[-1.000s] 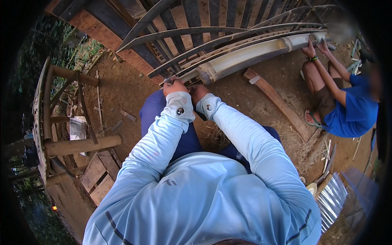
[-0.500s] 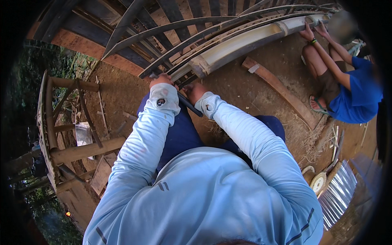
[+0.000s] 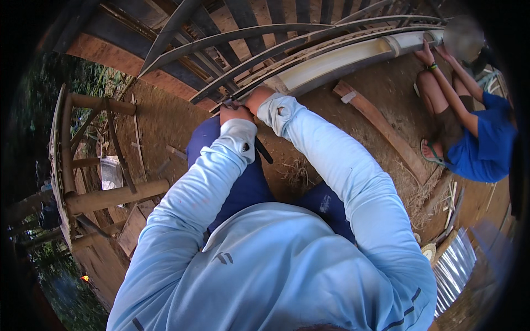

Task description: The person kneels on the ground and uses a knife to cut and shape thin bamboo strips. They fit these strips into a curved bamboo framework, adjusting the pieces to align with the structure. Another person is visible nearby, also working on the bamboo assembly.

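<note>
A long split bamboo trough (image 3: pixel 342 63), pale inside, runs from in front of me toward the far right. At its near end my hands are close together. My left hand (image 3: pixel 236 113) is closed, its fingers curled round something I cannot make out. Just right of it and a little farther off, my right hand (image 3: pixel 260 98) is also closed by the bamboo's end; what it grips is hidden. A dark bar-like piece (image 3: pixel 264 151) sticks out toward me beneath my left wrist. Both hands are beside long thin bamboo strips (image 3: pixel 265 52).
A co-worker in blue crouches at the far right, with a hand (image 3: pixel 425 55) at the trough's other end. A slatted wooden structure (image 3: pixel 248 38) stands beyond. A brown plank (image 3: pixel 381 129) lies on the dirt. Pole framework (image 3: pixel 118 197) is left; corrugated metal (image 3: pixel 454 270) lies lower right.
My right hand has moved away from me and leftward, up to the trough's near end. My left hand has shifted slightly right, and the hands are closer together. The view has tilted slightly.
</note>
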A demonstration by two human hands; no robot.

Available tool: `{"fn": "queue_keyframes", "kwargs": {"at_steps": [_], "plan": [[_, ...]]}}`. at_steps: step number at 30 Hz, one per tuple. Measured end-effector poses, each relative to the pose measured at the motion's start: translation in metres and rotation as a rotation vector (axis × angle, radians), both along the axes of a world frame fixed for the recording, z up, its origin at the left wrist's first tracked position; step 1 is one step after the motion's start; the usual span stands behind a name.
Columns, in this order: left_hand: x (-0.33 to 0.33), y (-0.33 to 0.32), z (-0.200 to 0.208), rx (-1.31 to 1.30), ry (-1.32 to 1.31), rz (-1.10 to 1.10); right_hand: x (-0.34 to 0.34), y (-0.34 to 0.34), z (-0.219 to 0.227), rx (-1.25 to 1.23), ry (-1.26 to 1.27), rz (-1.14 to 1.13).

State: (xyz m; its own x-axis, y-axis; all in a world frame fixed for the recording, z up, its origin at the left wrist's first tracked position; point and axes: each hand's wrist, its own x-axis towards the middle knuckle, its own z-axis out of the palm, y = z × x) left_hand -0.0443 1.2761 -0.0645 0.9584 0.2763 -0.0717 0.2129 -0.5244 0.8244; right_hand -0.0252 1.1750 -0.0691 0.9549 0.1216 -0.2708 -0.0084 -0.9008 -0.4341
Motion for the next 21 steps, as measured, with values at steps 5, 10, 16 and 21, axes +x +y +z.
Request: {"fn": "queue_keyframes", "kwargs": {"at_steps": [5, 10, 16, 21], "plan": [[-0.016, -0.009, -0.012, -0.328, -0.201, -0.002, -0.002, -0.006, 0.033, 0.008, -0.051, 0.037], [-0.008, -0.011, -0.032, -0.382, -0.197, 0.011, 0.015, -0.006, 0.063, 0.076, -0.125, 0.099], [-0.005, -0.01, -0.034, -0.596, -0.122, 0.023, -0.011, 0.004, 0.05, 0.498, -0.329, -0.177], [-0.017, -0.013, -0.004, -0.441, -0.134, 0.002, -0.023, 0.0, 0.056, 0.56, -0.252, -0.174]]}}
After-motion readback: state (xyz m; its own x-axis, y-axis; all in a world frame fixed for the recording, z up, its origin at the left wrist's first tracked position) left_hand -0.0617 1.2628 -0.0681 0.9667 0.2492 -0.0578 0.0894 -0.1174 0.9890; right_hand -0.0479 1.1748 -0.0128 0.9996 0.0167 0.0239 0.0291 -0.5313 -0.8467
